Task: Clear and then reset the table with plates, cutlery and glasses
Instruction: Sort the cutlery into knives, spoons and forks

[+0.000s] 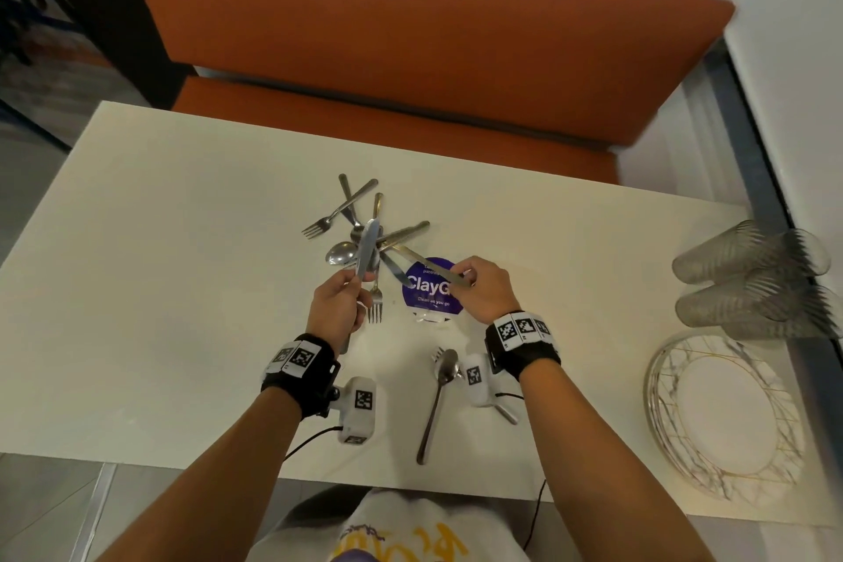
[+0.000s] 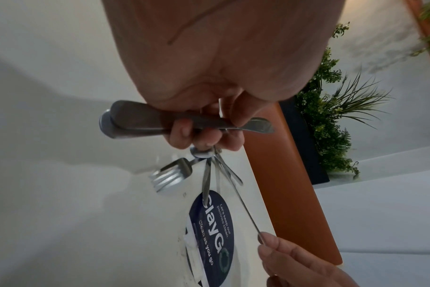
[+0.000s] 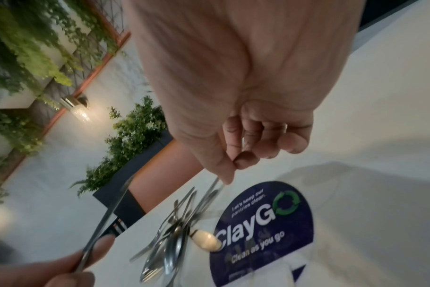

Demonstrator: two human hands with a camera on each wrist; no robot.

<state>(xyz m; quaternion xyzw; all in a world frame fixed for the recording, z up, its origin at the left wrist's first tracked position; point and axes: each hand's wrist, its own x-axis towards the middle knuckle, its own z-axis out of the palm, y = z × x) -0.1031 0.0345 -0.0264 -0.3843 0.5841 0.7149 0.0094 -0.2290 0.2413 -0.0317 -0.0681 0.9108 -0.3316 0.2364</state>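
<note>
A loose pile of forks, spoons and knives [image 1: 360,228] lies mid-table, also seen in the right wrist view [image 3: 169,238]. My left hand [image 1: 353,287] grips a table knife [image 1: 367,246] by its handle [image 2: 140,122], blade raised over the pile. My right hand [image 1: 465,276] pinches the end of a second knife [image 1: 429,262] between thumb and forefinger [image 3: 233,165]; its other end still reaches into the pile. A spoon [image 1: 438,402] lies across a fork near the front edge, between my wrists.
A stack of marbled plates [image 1: 725,415] sits at the table's right front, with several clear glasses [image 1: 752,274] lying on their sides behind it. A purple sticker [image 1: 431,290] is on the table [image 1: 159,287] under my right hand. An orange bench [image 1: 410,37] stands beyond the far edge.
</note>
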